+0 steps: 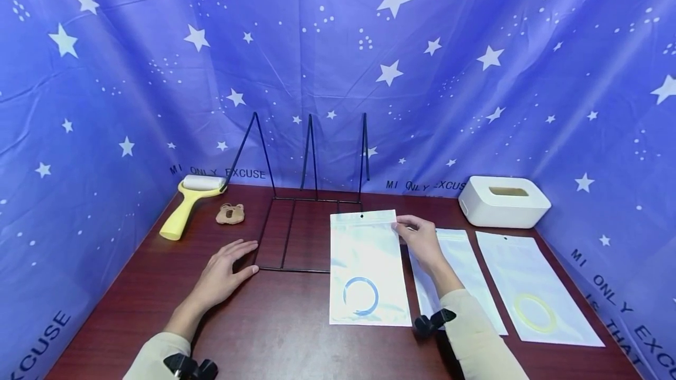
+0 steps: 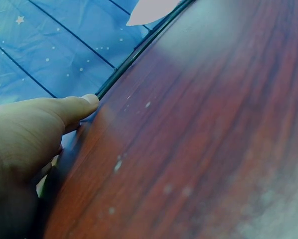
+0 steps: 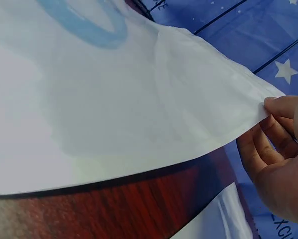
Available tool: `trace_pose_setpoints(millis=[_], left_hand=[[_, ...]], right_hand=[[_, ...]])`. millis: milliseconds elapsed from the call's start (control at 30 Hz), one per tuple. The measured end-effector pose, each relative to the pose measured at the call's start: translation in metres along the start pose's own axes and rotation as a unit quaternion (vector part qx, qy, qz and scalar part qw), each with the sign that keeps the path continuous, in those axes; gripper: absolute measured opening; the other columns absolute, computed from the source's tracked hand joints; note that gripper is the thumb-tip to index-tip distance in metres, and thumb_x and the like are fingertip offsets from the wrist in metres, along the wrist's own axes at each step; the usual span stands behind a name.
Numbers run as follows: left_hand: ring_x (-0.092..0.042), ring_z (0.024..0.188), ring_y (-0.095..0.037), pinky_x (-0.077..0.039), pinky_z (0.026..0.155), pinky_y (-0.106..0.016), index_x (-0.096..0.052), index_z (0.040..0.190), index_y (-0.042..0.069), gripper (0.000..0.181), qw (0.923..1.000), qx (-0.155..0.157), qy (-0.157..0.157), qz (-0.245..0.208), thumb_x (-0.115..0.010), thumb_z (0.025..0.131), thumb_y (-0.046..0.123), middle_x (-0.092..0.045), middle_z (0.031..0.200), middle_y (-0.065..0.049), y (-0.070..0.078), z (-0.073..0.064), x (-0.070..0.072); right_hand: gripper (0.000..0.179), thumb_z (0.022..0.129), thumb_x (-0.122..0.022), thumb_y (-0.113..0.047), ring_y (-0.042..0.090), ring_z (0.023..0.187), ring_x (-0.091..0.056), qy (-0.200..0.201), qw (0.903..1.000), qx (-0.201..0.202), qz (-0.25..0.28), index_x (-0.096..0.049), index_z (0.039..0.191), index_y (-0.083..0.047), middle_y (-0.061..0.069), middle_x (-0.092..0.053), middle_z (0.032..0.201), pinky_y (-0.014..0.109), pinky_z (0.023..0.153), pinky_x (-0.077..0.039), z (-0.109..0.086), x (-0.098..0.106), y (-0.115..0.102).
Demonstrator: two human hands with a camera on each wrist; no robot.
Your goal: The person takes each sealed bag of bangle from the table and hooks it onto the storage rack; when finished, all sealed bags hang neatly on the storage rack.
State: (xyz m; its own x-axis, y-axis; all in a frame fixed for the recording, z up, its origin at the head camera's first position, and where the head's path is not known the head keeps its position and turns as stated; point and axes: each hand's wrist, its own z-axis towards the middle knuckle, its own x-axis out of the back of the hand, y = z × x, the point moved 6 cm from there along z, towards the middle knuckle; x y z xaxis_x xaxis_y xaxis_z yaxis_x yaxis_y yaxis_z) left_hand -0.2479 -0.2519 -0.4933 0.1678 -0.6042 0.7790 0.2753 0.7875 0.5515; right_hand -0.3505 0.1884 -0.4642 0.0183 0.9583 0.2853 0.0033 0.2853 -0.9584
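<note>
I have the right hand point(image 1: 422, 242) pinching the corner of a white pouch point(image 1: 364, 251) between thumb and fingers, at the pouch's 2 o'clock; a blue ring point(image 1: 377, 297) shows on its lower part. My left hand point(image 1: 222, 274) grasps nothing: its fingers are loosely extended, the thumb tip at the near left corner of a black wire rack point(image 1: 288, 233).

Taking that pouch as the centre of the clock in my head view, the left hand is at 9 o'clock and the rack spreads toward 10 to 11. The pouch hides part of the rack; whether they touch, I can't tell. At 3 o'clock I see a second pouch point(image 1: 467, 268), partly behind the right forearm, then a third pouch point(image 1: 533, 271) with a yellow ring point(image 1: 517, 309).

Farther out, a white box point(image 1: 507, 216) with a slotted top sits at 2 o'clock. Toward 10, beyond the left hand, lie a small brown item point(image 1: 237, 216) and a yellow-handled roller point(image 1: 185, 207). Everything is on a reddish-brown surface point(image 1: 285, 333), backed by a starry blue curtain point(image 1: 338, 46).
</note>
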Motion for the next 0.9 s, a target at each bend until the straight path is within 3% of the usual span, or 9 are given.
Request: trace_pose_setpoints(millis=[300,667,900], left_hand=[[-0.048,0.144,-0.04,-0.036,0.109,-0.073,-0.065,0.14,0.01,0.053,1.0,-0.006,0.001,0.007,-0.079,0.091,0.025,-0.065,0.144,-0.013,0.0,0.001,-0.001],[-0.048,0.143,-0.041,-0.036,0.109,-0.072,-0.065,0.139,0.009,0.053,1.0,-0.005,0.005,-0.004,-0.08,0.091,0.025,-0.064,0.144,-0.014,0.0,0.0,0.001],[-0.05,0.142,-0.042,-0.038,0.109,-0.072,-0.066,0.139,0.009,0.052,0.9997,-0.018,0.014,0.0,-0.08,0.091,0.024,-0.066,0.142,-0.013,0.0,-0.001,0.001]], right_hand=[[0.033,0.098,-0.073,-0.019,0.005,0.084,-0.066,0.022,0.9985,0.018,0.047,-0.071,0.121,0.005,-0.012,-0.072,0.089,0.022,0.079,-0.06,-0.02,0.011,-0.02],[0.031,0.095,-0.075,-0.014,0.005,0.082,-0.065,0.047,0.99,0.068,0.114,-0.07,0.115,0.01,-0.011,-0.073,0.086,0.023,0.077,-0.061,-0.048,0.024,-0.047],[0.014,0.094,-0.076,-0.01,0.005,0.078,-0.067,0.066,0.9845,0.095,0.132,-0.076,0.104,0.0,-0.008,-0.073,0.084,0.023,0.075,-0.062,-0.065,0.03,-0.065]])
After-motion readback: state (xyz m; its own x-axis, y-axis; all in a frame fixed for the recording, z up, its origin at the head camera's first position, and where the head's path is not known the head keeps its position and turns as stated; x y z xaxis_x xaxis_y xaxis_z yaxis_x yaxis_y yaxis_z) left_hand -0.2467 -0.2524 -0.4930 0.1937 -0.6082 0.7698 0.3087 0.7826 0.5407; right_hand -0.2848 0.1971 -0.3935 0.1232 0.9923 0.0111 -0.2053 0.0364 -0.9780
